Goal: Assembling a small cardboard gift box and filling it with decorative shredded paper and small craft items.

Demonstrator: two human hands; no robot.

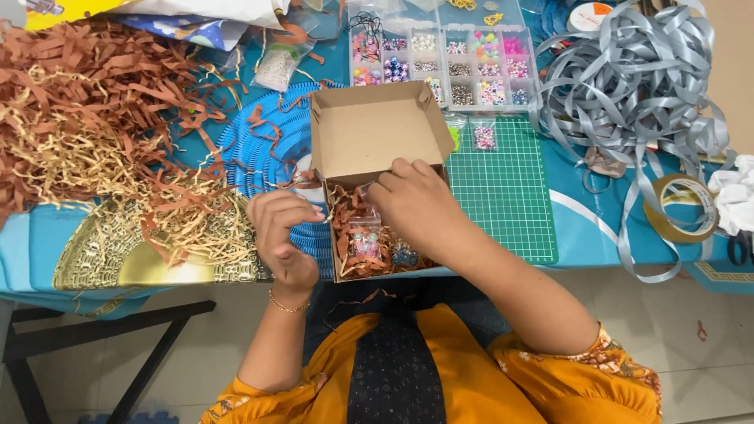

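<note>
Head view: right hand (pixel 420 206) inside brown cardboard box (pixel 377 133).

An open brown cardboard box (pixel 369 196) sits at the near edge of the teal-covered table (pixel 581 228), its lid raised toward the far side, with small clear plastic bead packets (pixel 367 239) lying on shredded paper inside it. The right hand (pixel 416 206) rests in the box over the packets, and the left hand (pixel 281 235) is just beside the box's left wall. A loose heap of brown and cream shredded paper (pixel 102 133) lies to the left, a clear compartmented plastic bead organiser (pixel 444 63) behind the box, a green gridded cutting mat (pixel 503 188) to its right, and further right a tangle of grey ribbon (pixel 636 78) with a roll of brown packing tape (pixel 682 208) in front of it.
</note>
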